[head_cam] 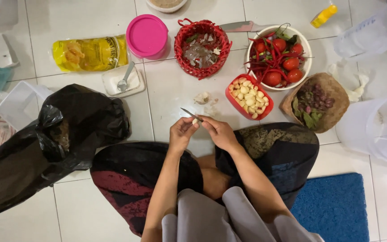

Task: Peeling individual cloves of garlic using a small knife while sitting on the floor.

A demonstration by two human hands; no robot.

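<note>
I sit cross-legged on a white tiled floor. My left hand (181, 134) pinches a small pale garlic clove (195, 121) at its fingertips. My right hand (220, 132) grips a small knife (188, 113), its blade pointing up and left across the clove. Both hands meet just above my knees. A red tray of peeled garlic cloves (248, 97) lies just beyond my right hand. Loose garlic skins and a piece of garlic (202, 97) lie on the tile ahead of my hands.
A black plastic bag (50, 139) lies at the left. Farther off are a red basket of peelings (201, 42), a white bowl of chillies and tomatoes (278, 56), a woven tray of shallots (315, 102), a pink-lidded tub (147, 36), a yellow oil pouch (88, 54), and a blue mat (332, 206).
</note>
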